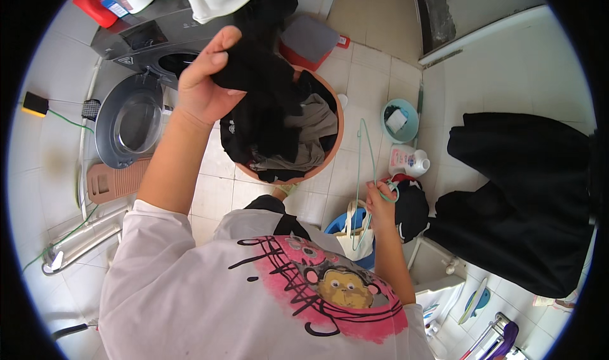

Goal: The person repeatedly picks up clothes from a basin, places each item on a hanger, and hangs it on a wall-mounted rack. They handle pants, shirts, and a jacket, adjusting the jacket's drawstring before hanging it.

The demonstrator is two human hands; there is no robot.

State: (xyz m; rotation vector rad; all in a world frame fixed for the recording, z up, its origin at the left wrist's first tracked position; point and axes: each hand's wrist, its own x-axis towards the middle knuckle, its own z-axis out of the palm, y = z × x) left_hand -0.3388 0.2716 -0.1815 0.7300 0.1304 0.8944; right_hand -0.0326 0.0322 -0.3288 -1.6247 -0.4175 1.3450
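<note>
My left hand (209, 77) is raised in front of the washing machine (176, 31), gripping a black garment (266, 84) that hangs down over the laundry basket. The orange-brown basket (338, 136) is heaped with dark clothes and a grey-brown garment (311, 122). At the right, my right hand (380, 205) is closed around a green clothes hanger (360, 169), its hook by my fingers; nothing hangs on it. Below that hand sits a blue tub (338, 223) with a cream cloth bag (354, 243) in it.
The machine's round door (128, 119) stands open at the left, above a brown washboard (116, 181). On the right are a turquoise basin (411, 127), a white detergent bottle (409, 161) and a large black garment (528, 198) hanging up. A red container (304, 60) lies beyond the basket.
</note>
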